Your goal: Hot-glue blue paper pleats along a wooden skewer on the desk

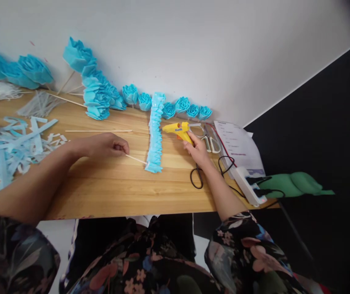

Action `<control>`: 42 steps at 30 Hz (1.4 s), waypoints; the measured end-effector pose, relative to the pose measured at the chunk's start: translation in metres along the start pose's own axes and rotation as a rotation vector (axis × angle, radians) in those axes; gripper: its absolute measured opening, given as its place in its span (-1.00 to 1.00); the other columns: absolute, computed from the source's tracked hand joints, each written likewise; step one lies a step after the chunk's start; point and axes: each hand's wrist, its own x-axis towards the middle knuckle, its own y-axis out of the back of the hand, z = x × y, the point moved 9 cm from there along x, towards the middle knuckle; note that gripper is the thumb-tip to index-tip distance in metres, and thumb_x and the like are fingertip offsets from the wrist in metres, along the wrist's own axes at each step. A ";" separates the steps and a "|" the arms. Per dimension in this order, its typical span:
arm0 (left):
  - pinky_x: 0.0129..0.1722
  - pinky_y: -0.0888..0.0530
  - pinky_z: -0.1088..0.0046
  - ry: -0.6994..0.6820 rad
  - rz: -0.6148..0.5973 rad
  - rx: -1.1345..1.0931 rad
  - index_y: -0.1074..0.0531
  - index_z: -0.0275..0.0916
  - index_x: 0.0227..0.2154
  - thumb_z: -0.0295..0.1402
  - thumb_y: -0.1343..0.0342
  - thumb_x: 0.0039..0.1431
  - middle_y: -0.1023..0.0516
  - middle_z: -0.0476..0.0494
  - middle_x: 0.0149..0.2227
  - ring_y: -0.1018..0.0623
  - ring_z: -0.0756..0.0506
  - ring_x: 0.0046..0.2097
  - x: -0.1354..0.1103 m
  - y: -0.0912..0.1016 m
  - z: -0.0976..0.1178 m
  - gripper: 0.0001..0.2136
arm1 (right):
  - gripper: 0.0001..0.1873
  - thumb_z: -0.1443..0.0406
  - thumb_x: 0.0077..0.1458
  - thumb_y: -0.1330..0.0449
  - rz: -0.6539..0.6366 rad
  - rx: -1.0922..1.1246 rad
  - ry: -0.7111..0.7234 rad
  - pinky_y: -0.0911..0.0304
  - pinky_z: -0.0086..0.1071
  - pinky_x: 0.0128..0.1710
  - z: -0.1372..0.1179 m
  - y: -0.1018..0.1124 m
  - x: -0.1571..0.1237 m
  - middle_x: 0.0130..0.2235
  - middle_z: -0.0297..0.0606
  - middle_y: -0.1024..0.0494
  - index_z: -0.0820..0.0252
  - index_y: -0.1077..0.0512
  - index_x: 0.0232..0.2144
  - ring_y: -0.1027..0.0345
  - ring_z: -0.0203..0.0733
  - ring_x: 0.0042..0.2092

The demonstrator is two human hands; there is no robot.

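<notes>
Left hand (pixel 109 145) pinches a thin pale stick (pixel 136 159); right hand (pixel 197 149) grips a yellow plastic glue gun (pixel 179 130) — drips could spoil the pleated blue strip (pixel 155 132) between.

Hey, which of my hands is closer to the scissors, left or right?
Right. Your right hand, gripping the yellow glue gun, is right beside the scissors; your left hand, holding a thin stick, is farther away, across the pleated blue strip.
</notes>
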 end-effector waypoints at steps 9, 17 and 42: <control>-0.24 -0.48 0.47 0.028 -0.024 -0.011 -0.69 -0.25 -0.10 0.15 -0.21 0.36 -0.75 -0.15 -0.22 -0.62 -0.15 -0.21 0.003 -0.001 -0.007 -0.49 | -0.23 -0.23 0.30 -0.34 0.002 0.227 -0.079 -0.41 -0.24 -0.30 0.004 -0.004 -0.002 -0.30 -0.26 -0.63 0.17 -0.69 0.28 -0.43 -0.11 -0.33; -0.21 -0.48 0.46 -0.014 -0.005 -0.013 -0.65 -0.23 -0.16 0.24 -0.14 0.41 -0.72 -0.14 -0.23 -0.59 -0.16 -0.20 0.000 0.001 0.007 -0.44 | -0.15 -0.17 0.30 -0.31 -0.043 0.099 -0.063 -0.51 -0.13 -0.07 -0.002 -0.007 -0.002 -0.28 -0.19 -0.71 0.34 -0.68 0.33 -0.52 -0.05 -0.26; -0.32 -0.32 0.41 -0.114 0.075 -0.034 -0.40 -0.16 -0.31 0.14 -0.13 0.51 -0.41 -0.01 -0.40 -0.40 -0.09 -0.35 0.004 0.006 0.009 -0.54 | -0.26 -0.12 0.40 -0.32 -0.052 0.054 -0.090 -0.56 -0.11 -0.01 0.009 -0.009 -0.001 -0.31 -0.24 -0.74 0.24 -0.68 0.37 -0.62 -0.01 -0.24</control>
